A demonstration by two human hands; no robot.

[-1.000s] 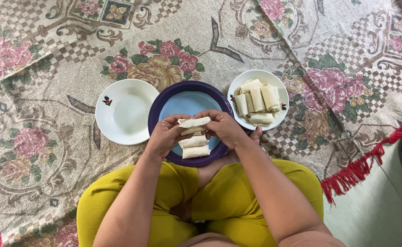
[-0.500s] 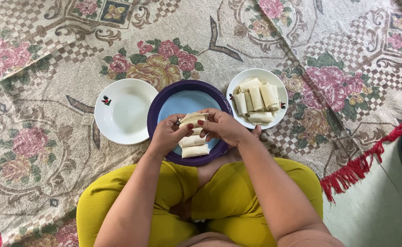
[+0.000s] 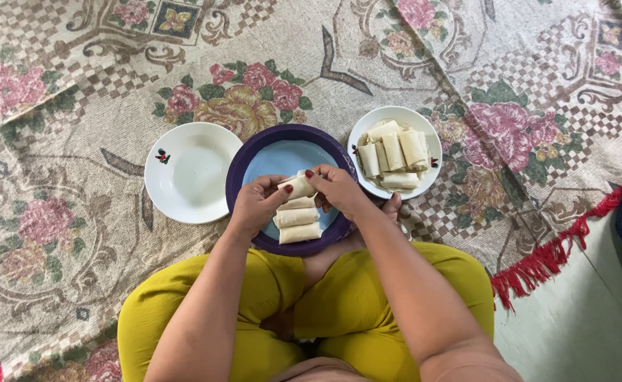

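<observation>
Roll (image 3: 298, 187) of pale wrapper is sitting between both hands, held just above the purple plate (image 3: 244, 164) in front of the person's crossed legs in yellow trousers (image 3: 367, 297). Left hand (image 3: 254, 205) is pinching its left end, thumb on top. Right hand (image 3: 339, 191) is pinching the right end, fingertips (image 3: 309, 174) pressed together on the edge. Both hands are closing on the roll, no spread fingers.

Three finished rolls (image 3: 297, 219) are lying side by side on the plate directly under the held one, touching each other.

Further out: empty white bowl (image 3: 183, 173) is sitting just left of the plate, rims nearly touching. White bowl of wrapped rolls (image 3: 424, 134) is sitting just right of it, rolls (image 3: 394, 157) piled loosely inside. Everything is resting on the floral rug (image 3: 77, 106) with red fringe at its right edge.

Risks, as a judgement: wrapper looks thin and soft, so too hard a pinch at the ends is likely tearing it or squeezing filling out. Loose grip is letting the flap unroll. Dropping it is knocking the three below out of line.

Versus one second ago: the wrapper was opened flatter and wider between the hands; now it is looking tighter and more compact. Hands are sitting slightly higher over the plate. Bowls and plate are staying put.
</observation>
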